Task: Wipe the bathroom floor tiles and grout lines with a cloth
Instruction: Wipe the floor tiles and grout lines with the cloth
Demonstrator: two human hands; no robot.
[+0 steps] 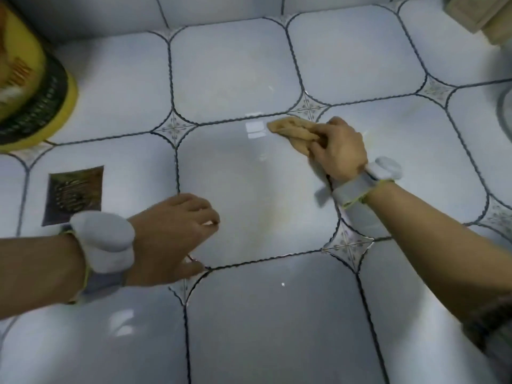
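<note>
A tan cloth [291,129] is bunched in my right hand [339,149], pressed on the pale blue floor tile [249,195] just below a dark grout line [235,120] and near a patterned corner inset [307,108]. My left hand [171,234] rests flat on the same tile's lower left corner, fingers spread, holding nothing. Both wrists wear grey bands. A faint yellowish smear shows on the tile between the hands.
A square metal floor drain [73,195] lies left of my left hand. A yellow container with a dark ribbed base [41,106] stands at the far left. A beige object [476,15] sits at the top right, a pale curved rim [502,112] at the right edge.
</note>
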